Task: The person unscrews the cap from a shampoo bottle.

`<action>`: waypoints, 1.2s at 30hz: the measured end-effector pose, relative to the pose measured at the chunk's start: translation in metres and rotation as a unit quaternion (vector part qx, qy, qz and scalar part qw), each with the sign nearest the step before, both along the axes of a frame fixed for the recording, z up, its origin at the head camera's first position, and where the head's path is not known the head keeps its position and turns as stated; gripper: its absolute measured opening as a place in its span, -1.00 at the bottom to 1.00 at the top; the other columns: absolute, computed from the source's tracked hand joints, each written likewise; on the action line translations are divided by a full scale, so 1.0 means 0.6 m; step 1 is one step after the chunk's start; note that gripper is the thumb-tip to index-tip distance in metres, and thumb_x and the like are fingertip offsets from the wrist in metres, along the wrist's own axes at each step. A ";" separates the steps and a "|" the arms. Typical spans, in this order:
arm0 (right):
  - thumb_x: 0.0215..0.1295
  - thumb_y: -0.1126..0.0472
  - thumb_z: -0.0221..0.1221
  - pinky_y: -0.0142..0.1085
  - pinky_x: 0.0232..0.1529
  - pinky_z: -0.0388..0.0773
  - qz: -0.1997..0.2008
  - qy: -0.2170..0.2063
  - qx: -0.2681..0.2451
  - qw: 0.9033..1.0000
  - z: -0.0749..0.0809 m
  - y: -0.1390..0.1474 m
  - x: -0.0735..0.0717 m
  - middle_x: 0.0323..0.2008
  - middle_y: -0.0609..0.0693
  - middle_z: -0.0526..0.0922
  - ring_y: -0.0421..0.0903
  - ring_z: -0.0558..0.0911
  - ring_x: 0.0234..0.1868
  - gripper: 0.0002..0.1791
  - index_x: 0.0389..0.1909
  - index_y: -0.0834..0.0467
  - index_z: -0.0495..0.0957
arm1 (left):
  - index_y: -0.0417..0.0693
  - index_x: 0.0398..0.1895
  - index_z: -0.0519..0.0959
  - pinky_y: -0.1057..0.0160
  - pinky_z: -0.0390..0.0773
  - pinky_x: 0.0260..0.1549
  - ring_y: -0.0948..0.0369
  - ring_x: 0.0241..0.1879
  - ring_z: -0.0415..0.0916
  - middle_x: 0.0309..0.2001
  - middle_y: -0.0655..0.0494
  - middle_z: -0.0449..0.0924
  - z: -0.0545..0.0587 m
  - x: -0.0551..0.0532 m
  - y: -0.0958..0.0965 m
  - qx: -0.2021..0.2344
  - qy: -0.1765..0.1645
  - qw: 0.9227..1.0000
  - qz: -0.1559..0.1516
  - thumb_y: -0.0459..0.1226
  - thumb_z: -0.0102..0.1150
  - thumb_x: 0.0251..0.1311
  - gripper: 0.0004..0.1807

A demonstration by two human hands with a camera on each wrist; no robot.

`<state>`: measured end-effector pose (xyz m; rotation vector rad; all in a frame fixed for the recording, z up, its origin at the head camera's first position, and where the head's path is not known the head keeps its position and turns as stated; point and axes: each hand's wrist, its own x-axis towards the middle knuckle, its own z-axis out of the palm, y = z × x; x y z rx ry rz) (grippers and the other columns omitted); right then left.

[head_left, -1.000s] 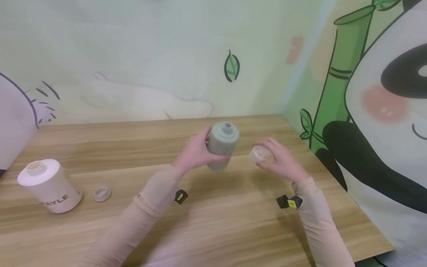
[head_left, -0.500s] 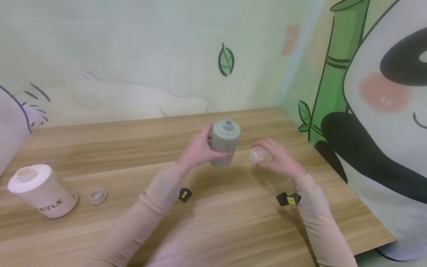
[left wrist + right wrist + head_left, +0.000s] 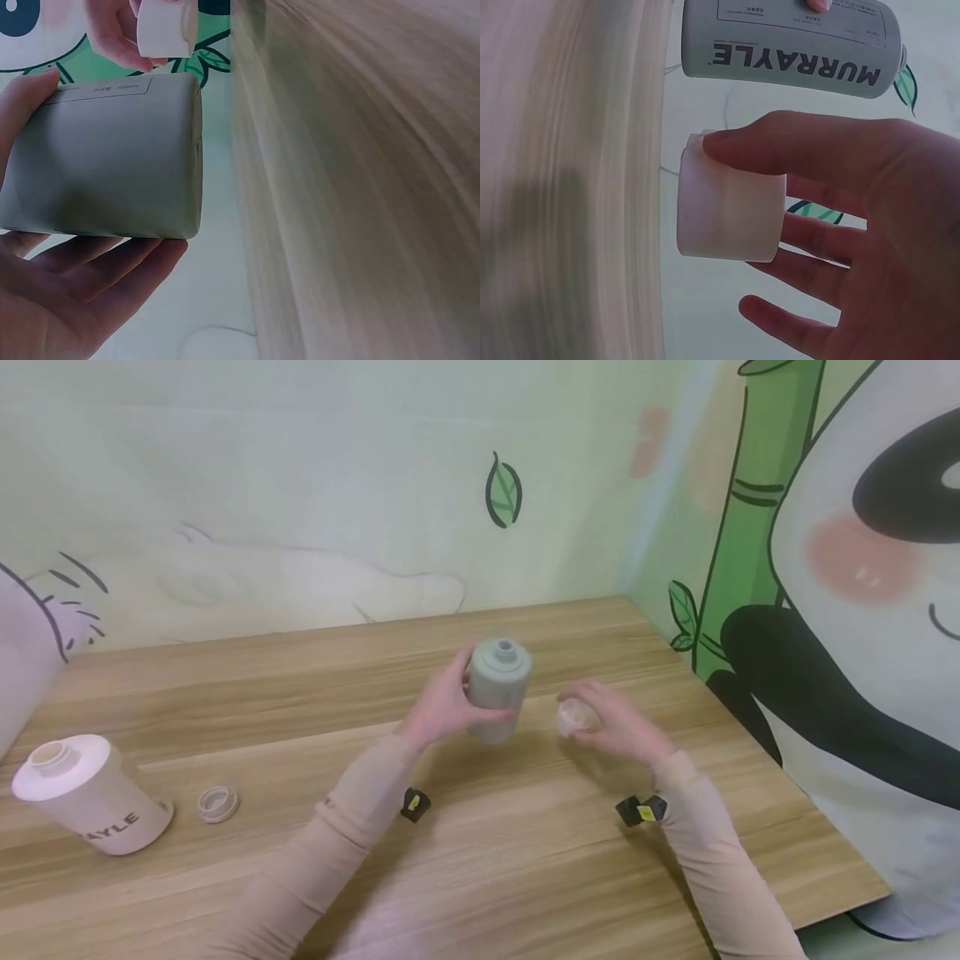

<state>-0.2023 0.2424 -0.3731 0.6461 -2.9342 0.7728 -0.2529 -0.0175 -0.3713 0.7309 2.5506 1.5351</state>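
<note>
In the head view my left hand (image 3: 447,700) grips a grey-green bottle (image 3: 497,685) round its side, a little above the table. Its neck is uncovered and leans slightly away to the right. MURRAYLE is printed on the bottle (image 3: 795,56) in the right wrist view. To the right, my right hand (image 3: 621,727) pinches a white cap (image 3: 576,717) between thumb and fingers, clear of the tabletop and apart from the bottle. The left wrist view shows fingers and thumb on opposite sides of the grey-green bottle (image 3: 105,157).
A white bottle (image 3: 97,793) with a bare neck stands on the wooden table (image 3: 495,868) at the left. Beside it lies a small pale round cap (image 3: 217,804). A wall with painted pictures borders the table's back and right.
The head view has shifted slightly, so the white bottle sits further left in it. Both hands keep their holds. The cap and right hand have come slightly nearer the grey-green bottle.
</note>
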 end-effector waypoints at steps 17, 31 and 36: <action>0.07 0.35 0.32 0.18 0.28 0.34 -0.021 -0.036 0.019 0.999 -0.032 -0.001 -0.004 0.21 0.24 0.48 0.24 0.45 0.25 -0.43 0.16 0.25 0.45 | 0.12 0.38 0.20 -0.07 0.42 0.24 0.00 0.26 0.44 0.24 0.04 0.50 -0.027 -0.003 0.002 -0.003 -0.022 1.000 0.005 -0.18 0.59 -0.23 0.03; 0.07 0.35 0.31 0.19 0.21 0.41 -0.032 -0.041 0.048 0.998 -0.047 -0.003 -0.001 0.19 0.24 0.50 0.27 0.50 0.18 -0.43 0.17 0.22 0.44 | 0.13 0.36 0.20 -0.06 0.44 0.22 0.01 0.23 0.47 0.22 0.07 0.51 -0.054 0.000 -0.003 -0.011 -0.016 1.000 0.005 -0.16 0.60 -0.26 0.04; 0.06 0.33 0.32 0.19 0.22 0.39 -0.029 -0.040 0.065 0.997 -0.048 -0.004 -0.005 0.18 0.24 0.51 0.26 0.51 0.17 -0.41 0.18 0.22 0.44 | 0.12 0.37 0.19 -0.07 0.43 0.24 0.00 0.24 0.46 0.23 0.06 0.51 -0.054 -0.001 -0.006 -0.011 -0.018 1.000 0.005 -0.17 0.60 -0.25 0.05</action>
